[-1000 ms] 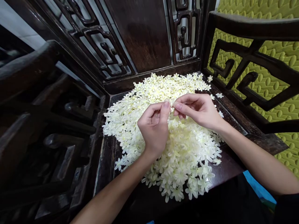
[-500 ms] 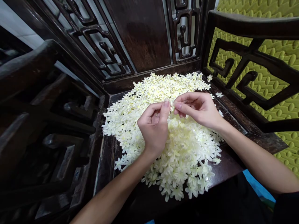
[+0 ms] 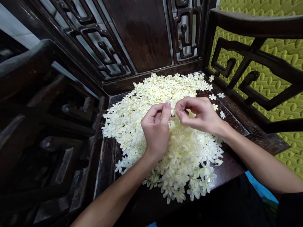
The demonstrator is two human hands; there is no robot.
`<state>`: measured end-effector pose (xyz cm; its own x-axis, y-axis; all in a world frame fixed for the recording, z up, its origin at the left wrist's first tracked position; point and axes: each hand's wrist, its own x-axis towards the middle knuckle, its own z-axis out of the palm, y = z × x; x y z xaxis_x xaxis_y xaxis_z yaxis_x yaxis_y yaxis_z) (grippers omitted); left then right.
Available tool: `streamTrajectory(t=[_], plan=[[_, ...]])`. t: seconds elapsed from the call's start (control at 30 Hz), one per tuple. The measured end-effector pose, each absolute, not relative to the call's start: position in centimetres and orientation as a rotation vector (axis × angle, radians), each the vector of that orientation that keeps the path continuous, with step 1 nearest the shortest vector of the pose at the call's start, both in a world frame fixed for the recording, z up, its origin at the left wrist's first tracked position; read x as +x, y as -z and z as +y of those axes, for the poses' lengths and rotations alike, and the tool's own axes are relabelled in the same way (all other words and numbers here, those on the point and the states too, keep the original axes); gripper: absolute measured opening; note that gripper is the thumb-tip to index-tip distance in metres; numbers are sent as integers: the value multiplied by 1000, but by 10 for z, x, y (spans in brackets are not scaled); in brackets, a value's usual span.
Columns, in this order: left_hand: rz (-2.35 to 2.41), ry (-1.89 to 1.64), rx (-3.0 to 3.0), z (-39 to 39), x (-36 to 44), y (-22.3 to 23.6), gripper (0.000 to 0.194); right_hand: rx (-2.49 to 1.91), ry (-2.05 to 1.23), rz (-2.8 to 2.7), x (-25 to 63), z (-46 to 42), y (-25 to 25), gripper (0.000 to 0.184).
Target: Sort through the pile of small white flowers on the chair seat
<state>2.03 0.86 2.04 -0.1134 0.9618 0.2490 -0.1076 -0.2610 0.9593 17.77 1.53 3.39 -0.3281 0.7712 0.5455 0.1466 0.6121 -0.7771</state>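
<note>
A large heap of small white artificial-looking flowers, pale yellow toward their centres, covers much of the dark wooden seat. Above the middle of the heap, my left hand pinches thumb against forefinger, with a white flower at its fingertips. My right hand faces it from a small gap away, thumb and fingers curled together in a pinch. Whatever is between the right fingertips is too small or hidden to make out.
A carved dark wooden backrest rises behind the heap. Openwork armrests flank it, left and right. Beyond the right one hangs yellow-green textured material. A few loose flowers lie near the right edge.
My right hand has drawn slightly away from the left fingertips and turned, its fingers curling more. My left hand keeps its pinch almost in place. The view has shifted slightly.
</note>
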Motion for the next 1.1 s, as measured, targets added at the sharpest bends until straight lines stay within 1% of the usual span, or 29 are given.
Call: streamTrajectory(t=[0.07,0.13,0.27,0.4,0.63,0.73,0.97,1.1], plan=[[1031,-1504,1154,12,19,-20,26,-644,-647,-1941,177,15,-32,10],[994,-1513,1076,16,18,-19,30,-574,-625,-2008,176,14,-30,12],[973,-1520,1052,20,18,-16,30,-674,-730,-2009,177,14,-32,10],[1058,-1572,1211,15,20,-17,26,-864,-843,-1819,177,12,-37,6],[1106,-1649,1521,4,21,-25,19,-719,-1059,-1502,174,10,-42,13],[1068,-1664,1584,4,20,-26,17,-699,-1082,-1480,174,11,-44,17],[1041,-1674,1648,6,19,-23,16,-723,-1081,-1461,174,12,-46,17],[1049,-1661,1606,5,20,-21,17,-780,-1061,-1461,174,13,-44,12]])
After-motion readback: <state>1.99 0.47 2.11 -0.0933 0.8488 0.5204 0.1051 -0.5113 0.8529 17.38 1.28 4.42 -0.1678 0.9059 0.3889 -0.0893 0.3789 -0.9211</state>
